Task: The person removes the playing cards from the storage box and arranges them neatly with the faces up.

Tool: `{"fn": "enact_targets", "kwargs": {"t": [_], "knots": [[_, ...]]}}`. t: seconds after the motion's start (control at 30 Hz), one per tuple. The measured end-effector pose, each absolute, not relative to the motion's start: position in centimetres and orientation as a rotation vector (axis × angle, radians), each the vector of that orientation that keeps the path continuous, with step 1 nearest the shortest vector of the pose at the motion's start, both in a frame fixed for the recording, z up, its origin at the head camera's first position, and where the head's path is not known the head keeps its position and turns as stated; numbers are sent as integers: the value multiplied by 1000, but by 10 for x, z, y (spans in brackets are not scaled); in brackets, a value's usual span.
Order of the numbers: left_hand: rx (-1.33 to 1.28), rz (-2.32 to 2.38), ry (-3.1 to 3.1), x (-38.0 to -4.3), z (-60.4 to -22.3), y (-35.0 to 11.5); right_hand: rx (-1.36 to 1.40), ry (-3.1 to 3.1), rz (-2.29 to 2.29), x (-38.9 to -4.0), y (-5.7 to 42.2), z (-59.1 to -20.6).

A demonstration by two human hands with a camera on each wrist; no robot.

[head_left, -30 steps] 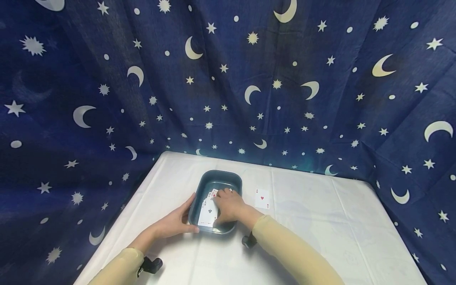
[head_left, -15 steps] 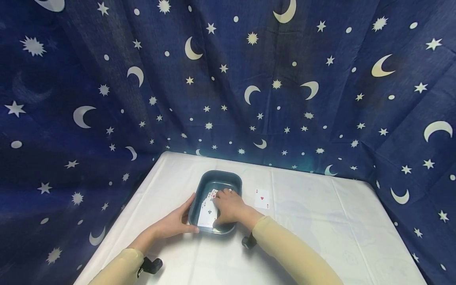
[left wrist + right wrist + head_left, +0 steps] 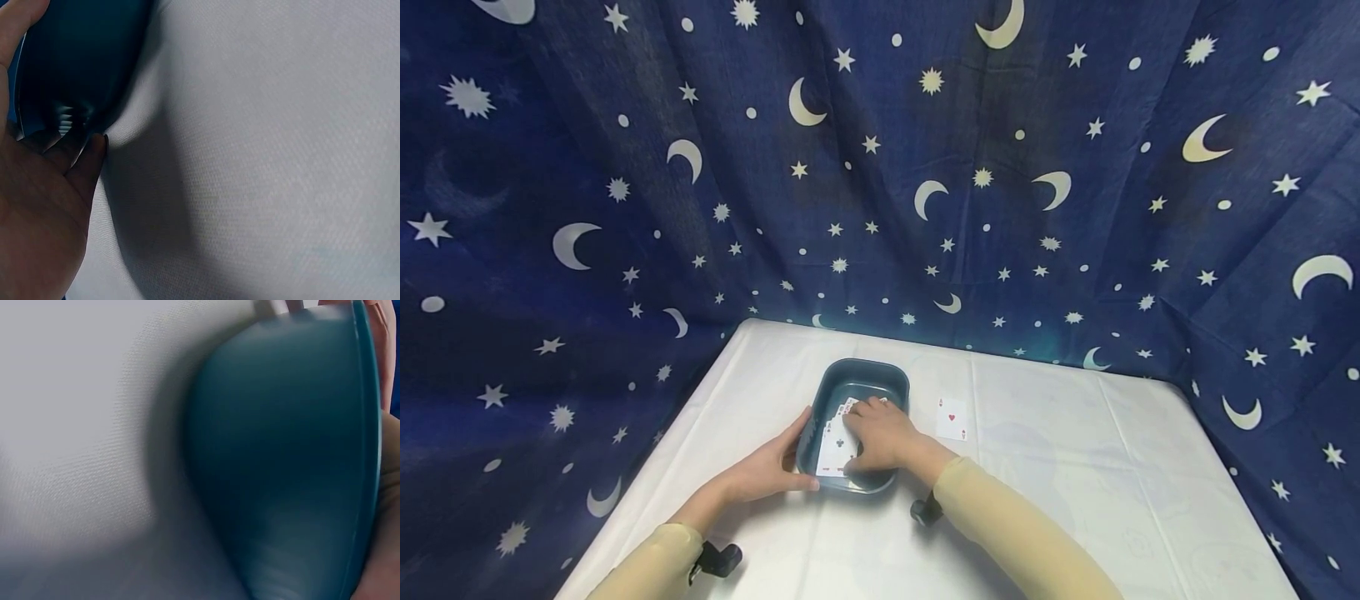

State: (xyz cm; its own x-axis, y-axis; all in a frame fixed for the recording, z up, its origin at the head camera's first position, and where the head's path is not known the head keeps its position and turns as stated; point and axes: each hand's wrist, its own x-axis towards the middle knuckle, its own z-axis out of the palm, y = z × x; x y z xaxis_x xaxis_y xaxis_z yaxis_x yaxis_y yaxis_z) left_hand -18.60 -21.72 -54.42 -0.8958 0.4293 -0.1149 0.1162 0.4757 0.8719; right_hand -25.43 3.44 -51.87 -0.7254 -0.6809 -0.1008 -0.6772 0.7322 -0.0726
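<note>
A dark teal plastic tub (image 3: 829, 379) sits on the white-covered table, with several playing cards (image 3: 833, 457) lying face up and loosely fanned inside. My left hand (image 3: 760, 473) holds the tub at its near left corner, thumb at the front and fingers along the side. Reaching in over the right rim, my right hand (image 3: 886, 437) grips the cards with bent fingers at their far end and thumb near the close end. It covers the right part of the fan. The right wrist view shows mostly the tub's outer wall (image 3: 281, 450), which hides the fingertips.
One ace of hearts (image 3: 952, 419) lies face up on the table to the right of the tub. A white cloth (image 3: 1075, 483) covers the table. Behind and beside it hangs a dark blue curtain (image 3: 880, 208) with moons and stars.
The cards in the tub have shifted slightly up and to the left under my right hand, and their near edges show differently. My left hand and the tub have stayed put.
</note>
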Motion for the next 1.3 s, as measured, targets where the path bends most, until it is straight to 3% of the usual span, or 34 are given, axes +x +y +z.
{"fn": "enact_targets", "kwargs": {"t": [1.3], "knots": [[467,1406,2394,-185,-541,-217,-1087,2814,-275,-261,45,-500]]}}
